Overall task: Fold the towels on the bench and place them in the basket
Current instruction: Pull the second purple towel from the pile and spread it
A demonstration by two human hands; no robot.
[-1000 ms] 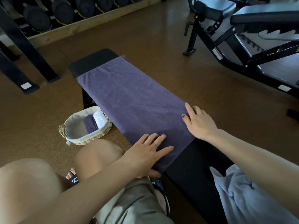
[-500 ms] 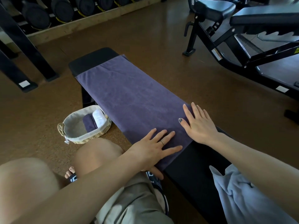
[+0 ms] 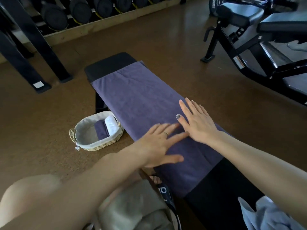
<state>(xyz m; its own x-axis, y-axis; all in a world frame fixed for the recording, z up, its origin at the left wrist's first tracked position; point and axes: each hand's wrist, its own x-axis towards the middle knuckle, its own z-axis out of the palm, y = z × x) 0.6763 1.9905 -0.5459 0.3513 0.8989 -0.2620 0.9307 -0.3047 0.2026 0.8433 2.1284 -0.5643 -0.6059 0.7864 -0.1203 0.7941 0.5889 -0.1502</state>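
While the left hand point(image 3: 159, 143) and the right hand point(image 3: 197, 123) lay flat with spread fingers on the purple towel point(image 3: 141, 97), the towel covered the bench point(image 3: 109, 63). The basket point(image 3: 96, 143) stood beside it on the floor. An uneven push could wrinkle the cloth or slide it off the edge.

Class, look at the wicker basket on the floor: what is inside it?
Inside the basket lie a folded purple towel and a rolled white towel on its pale lining; anything beneath them is covered.
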